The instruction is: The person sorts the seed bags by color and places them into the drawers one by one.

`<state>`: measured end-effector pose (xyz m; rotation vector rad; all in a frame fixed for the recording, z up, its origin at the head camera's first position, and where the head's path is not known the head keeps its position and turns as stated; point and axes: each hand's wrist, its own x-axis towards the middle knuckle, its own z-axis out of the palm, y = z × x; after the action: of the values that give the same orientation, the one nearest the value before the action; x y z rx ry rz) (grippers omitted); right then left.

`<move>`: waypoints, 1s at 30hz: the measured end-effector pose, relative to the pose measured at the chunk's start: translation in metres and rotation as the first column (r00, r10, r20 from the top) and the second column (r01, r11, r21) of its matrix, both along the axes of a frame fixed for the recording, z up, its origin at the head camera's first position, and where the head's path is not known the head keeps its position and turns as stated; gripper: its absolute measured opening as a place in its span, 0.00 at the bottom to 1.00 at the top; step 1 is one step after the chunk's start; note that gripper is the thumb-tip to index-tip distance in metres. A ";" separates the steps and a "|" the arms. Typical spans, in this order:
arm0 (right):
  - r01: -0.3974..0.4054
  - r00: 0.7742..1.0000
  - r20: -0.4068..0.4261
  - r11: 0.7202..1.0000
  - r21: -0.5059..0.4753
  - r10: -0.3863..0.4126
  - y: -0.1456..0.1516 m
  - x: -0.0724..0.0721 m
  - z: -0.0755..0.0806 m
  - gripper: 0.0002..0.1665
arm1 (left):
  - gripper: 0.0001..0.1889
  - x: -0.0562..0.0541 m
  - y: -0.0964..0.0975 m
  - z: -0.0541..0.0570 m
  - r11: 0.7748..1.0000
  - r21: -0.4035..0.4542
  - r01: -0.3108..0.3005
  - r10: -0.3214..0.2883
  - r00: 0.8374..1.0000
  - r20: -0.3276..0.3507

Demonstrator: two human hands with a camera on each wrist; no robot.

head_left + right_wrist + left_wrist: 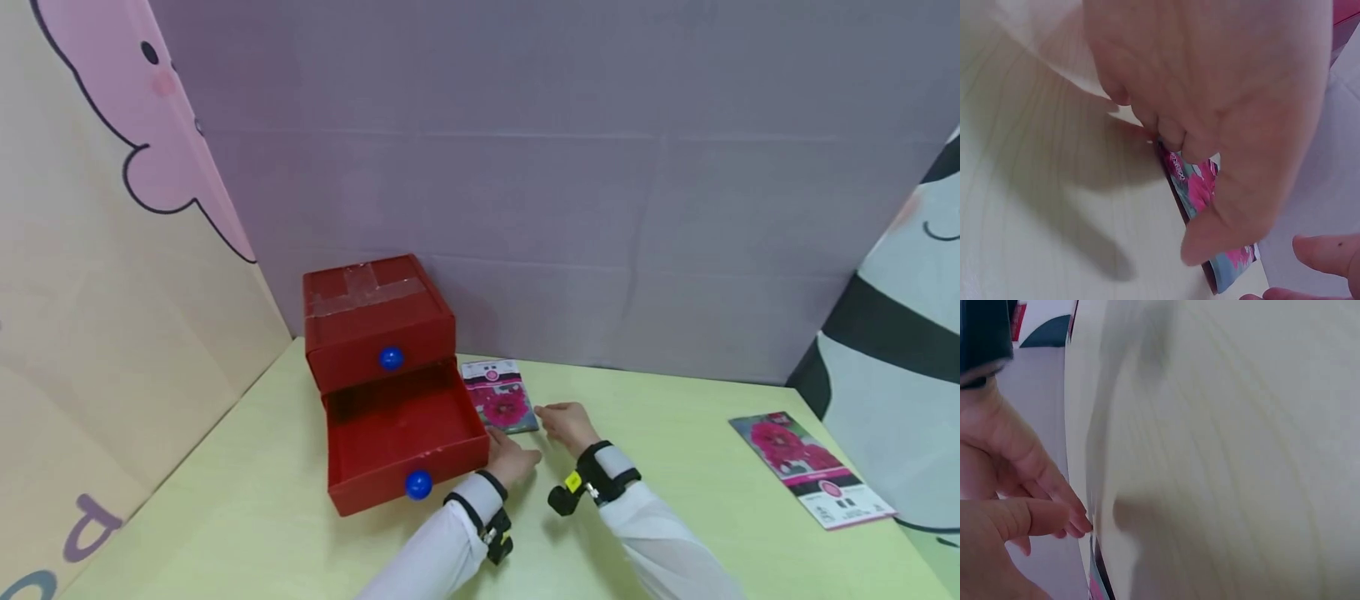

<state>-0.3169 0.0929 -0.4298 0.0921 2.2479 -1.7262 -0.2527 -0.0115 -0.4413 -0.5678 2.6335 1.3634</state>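
A flower seed packet (pixel 502 398) with a pink bloom lies on the table just right of a red two-drawer box (pixel 378 321). My right hand (pixel 568 427) reaches to the packet's right edge, fingertips right at it. In the right wrist view the right thumb (pixel 1207 240) stands apart from the fingers and overlaps the packet. My left hand (pixel 512 460) is beside the front right corner of the pulled-out lower drawer (pixel 397 417), close to the packet's near edge. Its thumb (pixel 1038 517) is spread in the left wrist view; the drawer partly hides the fingers.
A second packet with pink flowers (pixel 810 467) lies at the far right of the table (pixel 675 417). Blue knobs stick out from both drawer fronts, the lower knob (pixel 418 484) nearest. Behind the table hangs a grey cloth (pixel 562 183).
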 end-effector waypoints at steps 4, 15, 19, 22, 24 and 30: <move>-0.004 1.000 -0.019 1.000 -0.012 0.004 -0.001 0.000 -0.002 0.27 | 0.58 -0.020 0.000 -0.042 0.999 0.022 -0.030 0.031 0.998 -0.062; -0.034 0.999 -0.042 0.986 -0.166 0.027 0.020 -0.095 -0.130 0.32 | 0.50 0.008 -0.001 0.014 0.999 0.010 0.054 -0.054 0.998 0.031; -0.059 0.997 -0.064 0.981 -0.187 0.047 0.030 -0.119 -0.168 0.28 | 0.49 0.009 -0.003 0.013 0.996 -0.044 0.079 -0.077 0.996 0.033; -0.107 0.992 -0.096 0.970 -0.218 0.087 0.033 -0.111 -0.159 0.22 | 0.47 0.011 -0.003 0.014 0.984 -0.114 0.138 -0.134 0.990 0.042; -0.101 0.993 -0.085 0.969 -0.226 0.083 0.030 -0.091 -0.134 0.20 | 0.47 0.012 -0.003 0.015 0.970 -0.157 0.188 -0.180 0.982 0.059; 0.041 0.999 -0.001 0.984 -0.175 -0.041 0.007 -0.017 -0.032 0.19 | 0.46 0.017 -0.003 0.019 0.953 -0.191 0.235 -0.224 0.971 0.079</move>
<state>-0.3338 0.0996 -0.4621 0.0963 2.1008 -1.9382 -0.2360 -0.0141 -0.4220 -0.3022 2.7056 1.0104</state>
